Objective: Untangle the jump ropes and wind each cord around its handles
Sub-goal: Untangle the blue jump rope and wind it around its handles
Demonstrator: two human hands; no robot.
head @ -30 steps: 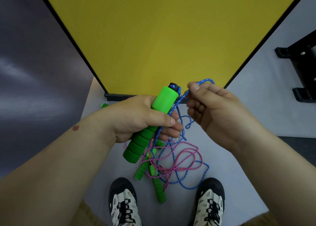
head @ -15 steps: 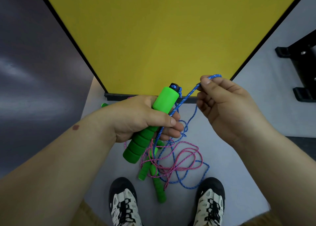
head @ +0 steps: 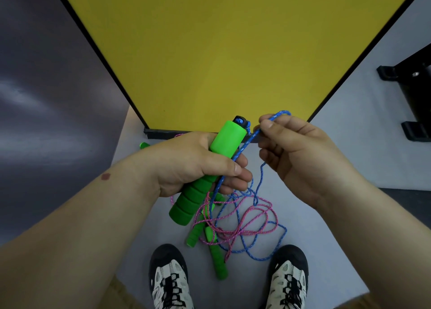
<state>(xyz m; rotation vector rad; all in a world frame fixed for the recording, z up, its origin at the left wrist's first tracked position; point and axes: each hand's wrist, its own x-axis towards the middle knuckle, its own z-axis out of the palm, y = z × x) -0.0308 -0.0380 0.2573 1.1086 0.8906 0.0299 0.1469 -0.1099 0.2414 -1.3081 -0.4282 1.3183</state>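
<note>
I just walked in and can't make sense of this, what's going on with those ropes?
A person is sorting out tangled jump ropes. The left hand grips a green foam handle, and the right hand pinches the blue cord that comes out of the handle's top. Most of the blue cord lies on the floor, mixed in with a pink cord and other green handles between the person's shoes. No cord is wound around a handle yet.
</note>
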